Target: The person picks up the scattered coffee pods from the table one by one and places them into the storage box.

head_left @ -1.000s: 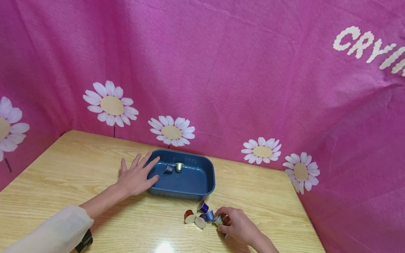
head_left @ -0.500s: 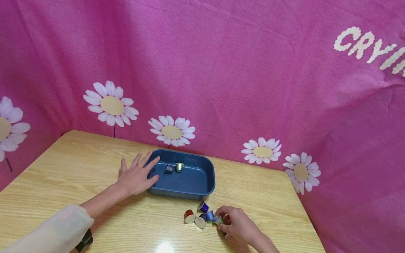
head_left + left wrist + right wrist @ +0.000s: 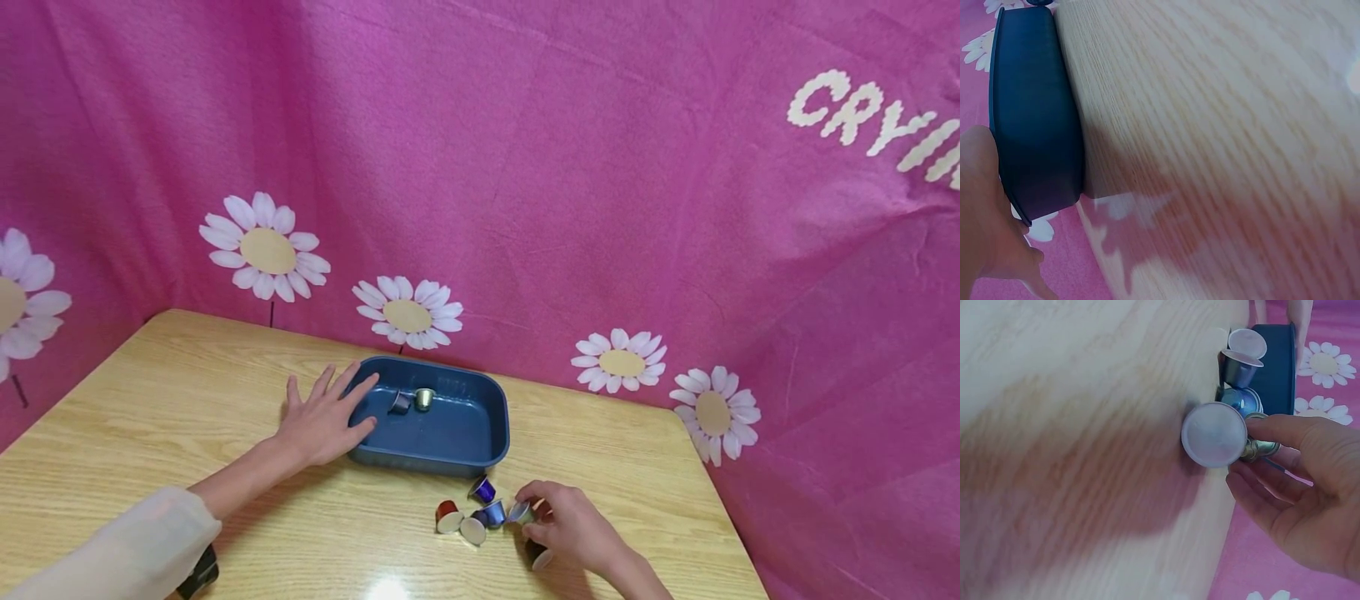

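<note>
My left hand [image 3: 318,421] rests with spread fingers on the left end of a dark blue tray [image 3: 435,460]. A gold coffee capsule [image 3: 424,399] and a dark one lie inside it. My right hand [image 3: 573,525] pinches a pale green-gold coffee capsule [image 3: 1262,448] between thumb and fingers, its lid tilted up in the head view. Just below that hand lies a dark capsule [image 3: 535,553], whose pale lid [image 3: 1214,435] faces the right wrist camera. To the left are a light blue capsule [image 3: 495,513], a purple one [image 3: 483,489] and a red one [image 3: 447,515].
Another capsule shows its pale lid [image 3: 472,531] beside the red one. The wooden table [image 3: 300,533] ends at a pink cloth [image 3: 510,208] with daisies, close behind the tray. A dark band [image 3: 201,573] is at the left sleeve.
My right hand has shifted slightly up and right with the green-gold capsule, whose lid now tilts upward. More of the dark capsule below shows. The left hand has stayed in place.
</note>
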The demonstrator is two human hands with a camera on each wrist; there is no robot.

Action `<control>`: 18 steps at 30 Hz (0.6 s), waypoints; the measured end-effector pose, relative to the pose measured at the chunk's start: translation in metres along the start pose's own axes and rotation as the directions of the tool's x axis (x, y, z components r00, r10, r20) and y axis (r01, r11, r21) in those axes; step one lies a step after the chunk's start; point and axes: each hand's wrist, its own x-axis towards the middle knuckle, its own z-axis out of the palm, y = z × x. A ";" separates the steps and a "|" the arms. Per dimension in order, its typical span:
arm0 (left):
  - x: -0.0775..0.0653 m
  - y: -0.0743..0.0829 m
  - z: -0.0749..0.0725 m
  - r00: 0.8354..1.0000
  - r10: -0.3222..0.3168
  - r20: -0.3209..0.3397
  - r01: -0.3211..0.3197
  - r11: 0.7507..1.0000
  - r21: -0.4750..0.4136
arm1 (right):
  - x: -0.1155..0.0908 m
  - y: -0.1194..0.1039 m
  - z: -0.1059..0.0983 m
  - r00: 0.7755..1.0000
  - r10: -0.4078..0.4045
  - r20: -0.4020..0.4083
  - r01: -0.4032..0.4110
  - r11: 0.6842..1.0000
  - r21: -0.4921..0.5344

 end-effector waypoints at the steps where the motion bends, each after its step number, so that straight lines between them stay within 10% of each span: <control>1: 0.000 0.000 0.000 1.000 0.001 0.000 -0.001 1.000 -0.002 | 0.000 0.000 -0.001 1.000 0.001 -0.006 -0.001 1.000 -0.006; 18: 0.001 -0.002 0.000 1.000 0.000 0.007 0.000 1.000 -0.017 | 0.012 -0.012 -0.037 0.983 -0.096 -0.158 0.089 0.995 -0.052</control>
